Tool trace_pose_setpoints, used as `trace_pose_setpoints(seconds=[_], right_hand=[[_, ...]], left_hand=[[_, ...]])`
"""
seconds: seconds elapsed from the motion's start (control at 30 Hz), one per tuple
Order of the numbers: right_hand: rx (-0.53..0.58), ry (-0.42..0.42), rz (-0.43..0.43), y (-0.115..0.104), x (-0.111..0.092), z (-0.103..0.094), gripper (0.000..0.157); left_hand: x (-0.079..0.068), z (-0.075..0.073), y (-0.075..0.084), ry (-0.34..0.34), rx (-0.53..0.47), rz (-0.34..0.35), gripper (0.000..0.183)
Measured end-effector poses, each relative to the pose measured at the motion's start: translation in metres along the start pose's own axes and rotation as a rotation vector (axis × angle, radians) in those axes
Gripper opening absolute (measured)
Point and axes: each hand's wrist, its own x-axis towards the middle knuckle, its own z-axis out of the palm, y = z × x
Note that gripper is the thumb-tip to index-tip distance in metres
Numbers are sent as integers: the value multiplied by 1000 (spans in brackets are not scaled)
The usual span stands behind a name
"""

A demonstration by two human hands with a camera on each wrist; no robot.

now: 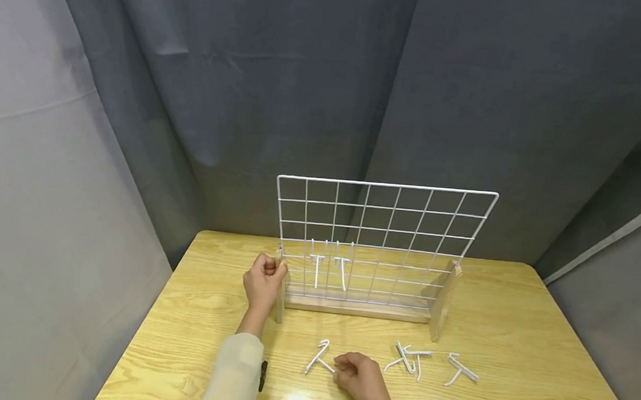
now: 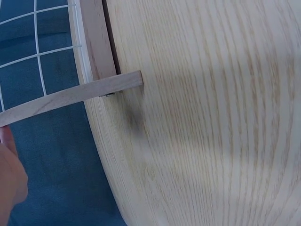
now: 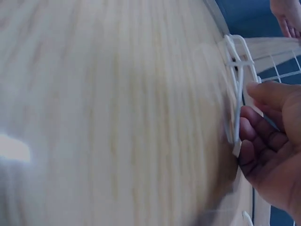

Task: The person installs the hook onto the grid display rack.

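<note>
Left grip (image 1: 261, 287) pinched the wooden upright (image 1: 280, 300); right grip (image 1: 363, 383) met the hook (image 1: 317, 358), hold unclear, and I judged that wire light, stiff, best pinched mid-stem.

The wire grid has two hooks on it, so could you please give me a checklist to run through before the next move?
1. Wire grid standing in the wooden stand: ok.
2. Left hand touching the stand's left post: ok.
3. Left hung hook and right hung hook on the grid: ok.
4. Right hand gripping the nearest loose hook firmly: cannot tell; the fingers are at it.
5. Clustered hooks lying apart: not ok, they overlap.
</note>
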Motion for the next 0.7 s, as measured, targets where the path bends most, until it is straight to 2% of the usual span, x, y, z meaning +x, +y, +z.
trace_pose_setpoints(seconds=[0.23, 0.5, 0.6, 0.7], right_hand=[[-37, 49, 23, 4, 4, 14, 23], [-215, 76, 0, 0, 4, 20, 11], [-201, 64, 4, -1, 4, 20, 10], [-185, 67, -6, -1, 6, 20, 8]], left_hand=[[0, -1, -1, 14, 22, 1, 17], [-3, -2, -1, 1, 9, -21, 16], [-3, -2, -1, 6, -3, -33, 17], [-2, -1, -1, 4, -13, -12, 17]])
